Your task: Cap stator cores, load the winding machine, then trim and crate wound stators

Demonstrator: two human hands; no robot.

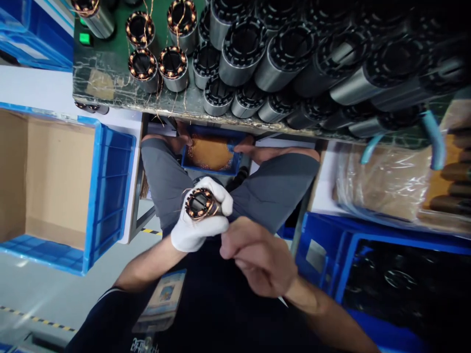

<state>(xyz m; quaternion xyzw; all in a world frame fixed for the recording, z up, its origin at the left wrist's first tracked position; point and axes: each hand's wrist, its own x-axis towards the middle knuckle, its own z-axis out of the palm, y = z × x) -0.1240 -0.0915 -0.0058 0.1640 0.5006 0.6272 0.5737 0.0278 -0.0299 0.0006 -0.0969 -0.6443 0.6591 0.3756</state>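
Observation:
My left hand [200, 220], in a white glove, is wrapped round a metal motor stator with copper windings [199, 204], its open end facing up at me. My bare right hand [257, 257] is closed just right of it, fingers curled and pinched near the stator's side; what they hold, if anything, is too small to make out. Both hands hover above my lap in grey shorts [274, 189].
A green-topped bench [106, 78] carries several wound stators [172, 66] and many bare black-ended stator cores [243, 49]. A small blue tray with copper scraps [211, 153] sits below between my knees. A cardboard-lined blue crate [106, 186] stands left; blue crates [331, 245] stand right.

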